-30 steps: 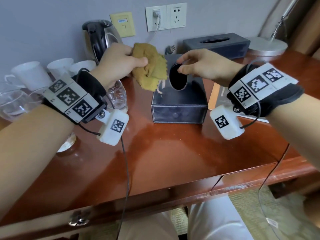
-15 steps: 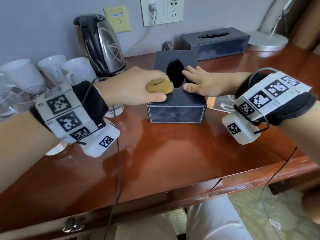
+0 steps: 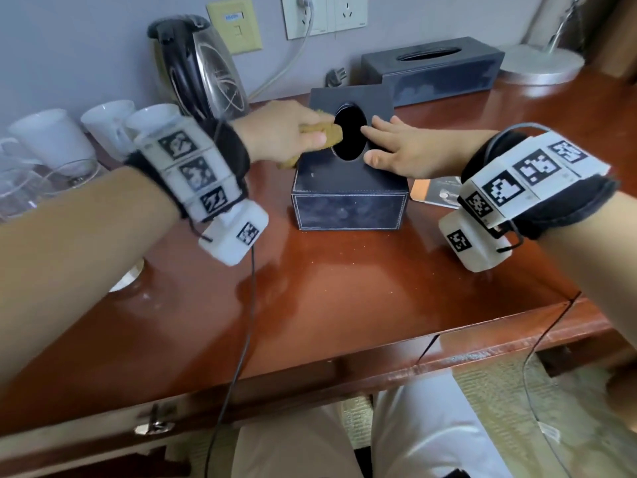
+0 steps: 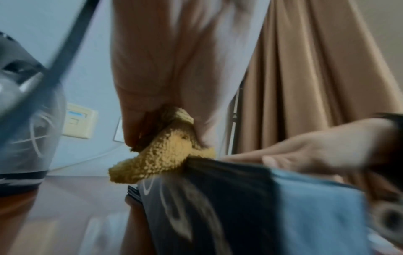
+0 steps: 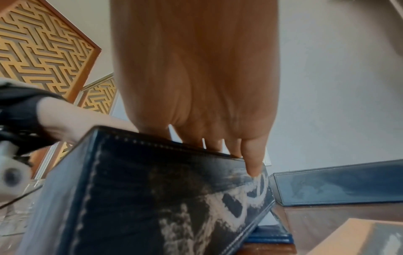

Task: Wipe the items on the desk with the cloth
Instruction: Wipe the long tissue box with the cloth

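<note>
Left grip: the left hand (image 3: 282,132) holds the bunched yellow cloth (image 3: 322,132), fingers and thumb curled round it; in the left wrist view the cloth (image 4: 161,151) bulges out below the fingers.
Cloth contact: it presses on the top of the square dark box (image 3: 348,201), at the left edge of the oval opening (image 3: 350,132); one end hangs over the box's left edge.
Right grip: the right hand (image 3: 403,150) lies flat on the box top, right of the opening, fingers straight and slightly spread, closed on nothing.
Right wrist view: fingertips (image 5: 253,165) reach the top edge of the box (image 5: 152,198); pale smears show on its side wall.
Box position: stands on the red-brown desk (image 3: 310,305), mid-desk.
Behind box: a long dark tissue box (image 3: 437,74) by the wall, with a plug (image 3: 336,77) beside it.
Left of box: an electric kettle (image 3: 200,70); further left, white cups (image 3: 110,129) and clear glasses (image 3: 41,181), partly hidden by the left forearm.
Right of box: a booklet (image 3: 434,193) flat on the desk, and a round lamp base (image 3: 544,65) at the far right.
</note>
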Motion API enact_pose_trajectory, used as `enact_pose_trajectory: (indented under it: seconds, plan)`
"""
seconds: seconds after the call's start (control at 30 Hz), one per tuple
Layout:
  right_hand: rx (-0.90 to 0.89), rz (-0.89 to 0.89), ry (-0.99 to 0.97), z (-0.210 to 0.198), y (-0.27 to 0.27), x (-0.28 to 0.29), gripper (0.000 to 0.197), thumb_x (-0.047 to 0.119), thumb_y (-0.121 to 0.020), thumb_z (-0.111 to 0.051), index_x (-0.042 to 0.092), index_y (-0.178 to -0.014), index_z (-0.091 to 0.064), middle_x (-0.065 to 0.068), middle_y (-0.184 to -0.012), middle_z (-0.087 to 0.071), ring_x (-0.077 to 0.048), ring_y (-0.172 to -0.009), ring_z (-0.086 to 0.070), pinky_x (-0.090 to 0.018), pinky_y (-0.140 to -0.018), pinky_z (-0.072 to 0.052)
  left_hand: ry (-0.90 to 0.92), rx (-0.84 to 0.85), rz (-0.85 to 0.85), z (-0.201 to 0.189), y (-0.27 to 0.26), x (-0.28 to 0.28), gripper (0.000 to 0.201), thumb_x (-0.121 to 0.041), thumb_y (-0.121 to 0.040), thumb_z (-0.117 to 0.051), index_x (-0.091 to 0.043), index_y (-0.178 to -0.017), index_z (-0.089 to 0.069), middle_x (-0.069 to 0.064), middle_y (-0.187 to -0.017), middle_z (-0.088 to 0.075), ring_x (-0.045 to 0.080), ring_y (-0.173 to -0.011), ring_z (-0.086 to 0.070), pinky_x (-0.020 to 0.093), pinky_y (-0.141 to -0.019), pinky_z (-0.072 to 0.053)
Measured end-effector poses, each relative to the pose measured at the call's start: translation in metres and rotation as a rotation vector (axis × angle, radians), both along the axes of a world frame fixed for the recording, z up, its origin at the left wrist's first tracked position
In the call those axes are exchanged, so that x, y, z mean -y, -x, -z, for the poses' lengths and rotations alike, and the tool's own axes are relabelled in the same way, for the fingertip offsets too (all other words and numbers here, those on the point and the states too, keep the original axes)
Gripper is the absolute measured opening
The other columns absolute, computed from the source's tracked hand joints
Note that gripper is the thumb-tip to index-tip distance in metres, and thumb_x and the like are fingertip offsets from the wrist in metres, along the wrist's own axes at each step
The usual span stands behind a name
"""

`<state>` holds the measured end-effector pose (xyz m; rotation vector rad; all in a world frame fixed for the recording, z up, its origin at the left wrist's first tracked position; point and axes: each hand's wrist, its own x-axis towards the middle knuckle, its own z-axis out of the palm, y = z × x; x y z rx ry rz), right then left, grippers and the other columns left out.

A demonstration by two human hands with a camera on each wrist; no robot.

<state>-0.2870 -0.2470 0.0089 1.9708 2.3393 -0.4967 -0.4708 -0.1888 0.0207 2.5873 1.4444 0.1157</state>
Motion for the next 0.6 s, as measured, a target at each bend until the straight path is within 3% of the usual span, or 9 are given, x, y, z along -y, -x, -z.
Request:
enact_pose_trajectory:
  seconds: [0.1,0.17,0.2,0.27,0.33,0.4,0.43,0.53,0.6]
  plan:
    - [0.001,0.003,0.001,0.001,0.0,-0.001,0.059,0.035,-0.103,-0.023,0.008,-0.15,0.0,-0.012,-0.158,0.006,-0.031,-0.145,0.005,-0.032,-0.113,0.001,0.049,0.011,-0.032,-0.005,-0.008,-0.014,0.044,-0.028,-0.103,-0.037,-0.024,-0.147,-0.036,0.008,-0.14,-0.052,0.022,-0.127,-0.047,0.018,-0.084,-0.031]
    - [0.004,0.006,0.01,0.001,0.0,-0.002,0.059,0.035,-0.103,-0.022,0.008,-0.15,0.002,-0.012,-0.158,0.007,-0.031,-0.145,0.006,-0.033,-0.114,0.001,0.069,0.001,-0.044,-0.005,-0.003,-0.006,0.043,-0.03,-0.103,-0.037,-0.027,-0.146,-0.039,0.013,-0.125,-0.062,0.024,-0.116,-0.055,0.02,-0.082,-0.034]
    - [0.006,0.007,0.014,0.001,0.0,-0.003,0.059,0.035,-0.103,-0.022,0.008,-0.15,0.002,-0.012,-0.158,0.008,-0.031,-0.145,0.006,-0.034,-0.114,0.002,0.077,-0.009,-0.04,-0.004,0.003,0.003,0.043,-0.031,-0.102,-0.038,-0.03,-0.145,-0.041,0.012,-0.121,-0.065,0.024,-0.113,-0.057,0.02,-0.084,-0.036]
    - [0.017,0.006,0.016,0.001,0.001,-0.005,0.059,0.035,-0.103,-0.02,0.008,-0.15,0.003,-0.012,-0.158,0.008,-0.031,-0.145,0.007,-0.034,-0.114,0.002,0.067,-0.019,0.014,-0.002,0.016,0.025,0.042,-0.03,-0.1,-0.043,-0.033,-0.142,-0.044,0.007,-0.132,-0.06,0.023,-0.119,-0.057,0.024,-0.097,-0.039]
    - [0.026,0.005,0.017,0.001,0.002,-0.006,0.059,0.035,-0.103,-0.019,0.008,-0.15,0.003,-0.013,-0.158,0.008,-0.032,-0.145,0.006,-0.035,-0.114,0.001,0.074,0.011,0.084,0.0,0.026,0.049,0.041,-0.026,-0.099,-0.047,-0.031,-0.14,-0.046,-0.001,-0.142,-0.051,0.011,-0.12,-0.057,0.025,-0.1,-0.038]
    - [0.031,0.003,0.014,0.001,0.002,-0.007,0.058,0.035,-0.103,-0.019,0.007,-0.15,0.003,-0.013,-0.158,0.008,-0.033,-0.145,0.006,-0.036,-0.115,0.001,0.118,0.062,0.093,0.002,0.03,0.062,0.043,-0.019,-0.099,-0.049,-0.026,-0.141,-0.044,-0.01,-0.147,-0.037,-0.016,-0.105,-0.045,0.022,-0.091,-0.035]
    - [0.03,0.002,0.013,0.001,0.002,-0.006,0.058,0.035,-0.103,-0.019,0.007,-0.15,0.002,-0.013,-0.158,0.008,-0.033,-0.145,0.005,-0.035,-0.115,0.001,0.114,0.075,0.087,0.003,0.03,0.061,0.043,-0.019,-0.099,-0.049,-0.026,-0.141,-0.044,-0.01,-0.148,-0.035,-0.016,-0.106,-0.044,0.021,-0.091,-0.035]
    - [0.025,0.01,0.008,0.0,0.002,-0.004,0.058,0.034,-0.103,-0.02,0.007,-0.15,0.001,-0.014,-0.158,0.006,-0.034,-0.145,0.003,-0.033,-0.114,-0.001,0.055,0.051,0.074,0.004,0.025,0.036,0.043,-0.026,-0.099,-0.049,-0.031,-0.141,-0.044,-0.001,-0.146,-0.045,0.019,-0.123,-0.055,0.021,-0.102,-0.035]
    - [0.03,0.014,0.008,0.0,0.003,-0.003,0.058,0.033,-0.104,-0.02,0.006,-0.15,0.002,-0.015,-0.158,0.005,-0.034,-0.145,0.002,-0.032,-0.113,-0.002,0.036,0.013,0.027,0.002,0.017,0.009,0.043,-0.028,-0.1,-0.046,-0.029,-0.143,-0.042,0.001,-0.14,-0.053,0.022,-0.116,-0.057,0.016,-0.092,-0.036]
